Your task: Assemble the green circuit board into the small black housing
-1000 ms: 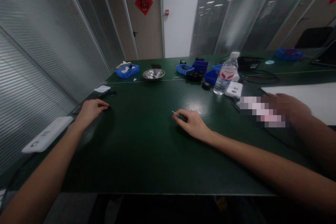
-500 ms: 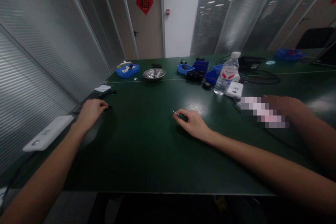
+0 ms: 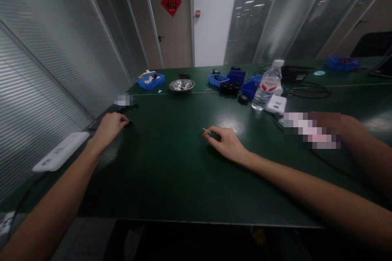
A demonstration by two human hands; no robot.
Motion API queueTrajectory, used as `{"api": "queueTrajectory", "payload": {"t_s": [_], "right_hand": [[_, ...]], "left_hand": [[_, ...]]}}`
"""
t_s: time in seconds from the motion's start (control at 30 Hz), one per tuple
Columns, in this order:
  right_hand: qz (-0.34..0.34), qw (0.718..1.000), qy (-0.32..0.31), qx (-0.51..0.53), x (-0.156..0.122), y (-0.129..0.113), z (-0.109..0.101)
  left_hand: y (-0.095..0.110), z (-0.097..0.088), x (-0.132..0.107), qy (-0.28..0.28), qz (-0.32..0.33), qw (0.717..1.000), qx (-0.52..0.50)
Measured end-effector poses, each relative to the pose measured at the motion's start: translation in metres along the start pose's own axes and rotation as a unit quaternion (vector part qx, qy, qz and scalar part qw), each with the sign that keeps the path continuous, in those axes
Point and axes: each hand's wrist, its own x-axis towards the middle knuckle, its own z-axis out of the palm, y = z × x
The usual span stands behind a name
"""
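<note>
My left hand (image 3: 112, 126) is at the left side of the green table (image 3: 165, 163), its fingertips closed on a small black piece (image 3: 130, 123). That piece is too small and dark for me to tell its kind. Near the table's middle, my right hand (image 3: 226, 142) is curled around what looks like a small screwdriver. The thin metal shaft (image 3: 206, 130) points left out of the fingers, and the palm hides most of the handle. The two hands are well apart.
Ahead stand a metal bowl (image 3: 181, 86), a blue basket (image 3: 151, 82) and a smaller blue basket (image 3: 218, 80). A water bottle (image 3: 268, 85) stands beside a white box (image 3: 276, 105). A white power strip (image 3: 61, 151) lies at left. Another person's arm (image 3: 364, 138) reaches in from the right.
The whole view has shifted slightly, so things appear a little further right. Both hands keep their grips and have hardly moved over the table.
</note>
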Motion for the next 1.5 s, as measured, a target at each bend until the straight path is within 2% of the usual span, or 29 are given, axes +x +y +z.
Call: {"api": "queueTrajectory", "payload": {"t_s": [0.27, 0.77, 1.1, 1.27, 1.5], "right_hand": [[0.003, 1.000, -0.011, 0.001, 0.000, -0.003, -0.002], [-0.002, 1.000, -0.015, 0.004, 0.000, -0.001, -0.001], [-0.005, 1.000, -0.013, 0.000, 0.001, 0.003, 0.000], [-0.009, 1.000, -0.011, 0.003, 0.002, 0.001, 0.000], [-0.008, 1.000, -0.019, 0.006, 0.001, 0.001, -0.003]], "left_hand": [[0.008, -0.002, -0.008, 0.018, -0.021, 1.000, -0.008], [0.031, -0.014, -0.017, 0.012, -0.047, 0.999, 0.009], [0.018, -0.007, -0.010, 0.013, -0.041, 0.999, 0.032], [0.020, -0.007, -0.010, 0.008, -0.066, 0.997, 0.034], [0.018, -0.008, -0.012, 0.008, -0.068, 0.997, 0.022]]}}
